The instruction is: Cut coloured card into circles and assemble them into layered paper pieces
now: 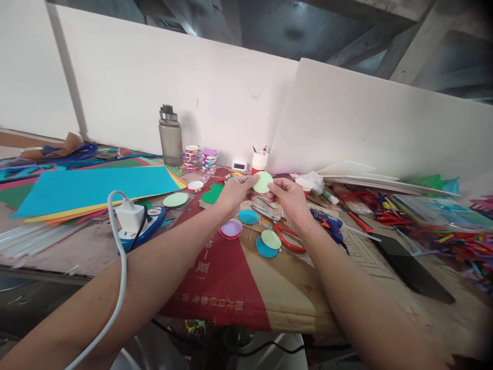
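Observation:
Between my two hands, over the middle of the table, is a light green paper circle [263, 182]. My left hand [239, 191] pinches its left edge, and my right hand [288, 194] grips its right edge. Below them lie a blue paper circle [248, 217] and a pair of scissors with red handles [289, 237]. Nearer to me, another pale green circle [271, 239] overlaps a blue circle [266, 249]. A shallow round piece with a lilac face and red rim [231, 228] sits to their left. Green paper shapes [212, 194] lie beside my left hand.
Coloured paper sheets [103, 187], a power strip [142, 226] with a white charger, and a bottle [170, 136] stand left. The charger's white cable [122, 272] crosses my left forearm. At right lie a blue glue gun [329, 223], a black phone-like slab [412, 270] and a plastic box [442, 210].

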`<state>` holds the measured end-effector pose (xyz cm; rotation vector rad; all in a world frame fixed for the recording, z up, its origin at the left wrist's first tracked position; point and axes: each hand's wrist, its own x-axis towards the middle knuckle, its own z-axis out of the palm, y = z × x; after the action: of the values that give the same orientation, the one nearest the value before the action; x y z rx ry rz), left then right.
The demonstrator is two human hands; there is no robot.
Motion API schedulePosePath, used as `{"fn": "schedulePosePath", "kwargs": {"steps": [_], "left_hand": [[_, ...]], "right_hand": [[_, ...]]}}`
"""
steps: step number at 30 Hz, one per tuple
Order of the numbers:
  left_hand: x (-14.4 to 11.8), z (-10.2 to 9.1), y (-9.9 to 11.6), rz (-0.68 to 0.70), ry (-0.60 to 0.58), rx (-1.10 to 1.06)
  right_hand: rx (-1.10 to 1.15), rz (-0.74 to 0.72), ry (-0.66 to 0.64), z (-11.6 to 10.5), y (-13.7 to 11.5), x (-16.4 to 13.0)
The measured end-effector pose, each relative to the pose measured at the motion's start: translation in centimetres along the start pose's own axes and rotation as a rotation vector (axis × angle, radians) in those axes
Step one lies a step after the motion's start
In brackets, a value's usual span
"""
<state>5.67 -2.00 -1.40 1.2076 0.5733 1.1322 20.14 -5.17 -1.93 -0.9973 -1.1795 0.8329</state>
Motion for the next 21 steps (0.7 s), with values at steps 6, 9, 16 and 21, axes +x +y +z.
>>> {"fn": "schedulePosePath", "kwargs": {"steps": [6,9,16,21], "left_hand": [[0.0,0.0,0.2,-0.047,0.014,-0.004],[0.0,0.1,0.1,-0.024,-0.018,0.018],[0.5,-0.1,-0.5,0.046,-0.018,0.03],[0.6,-0.1,-0.8,0.034,-0.001,0.015]], "right_hand": [[-0.01,0.003,0.011,0.1,0.0,0.0],[-0.024,-0.001,0.023,0.0,0.0,0.0],[-0.078,-0.057,0.025,0.0,0.2,-0.1],[-0.093,-0.097,0.01,0.1,0.2,-0.1]]}}
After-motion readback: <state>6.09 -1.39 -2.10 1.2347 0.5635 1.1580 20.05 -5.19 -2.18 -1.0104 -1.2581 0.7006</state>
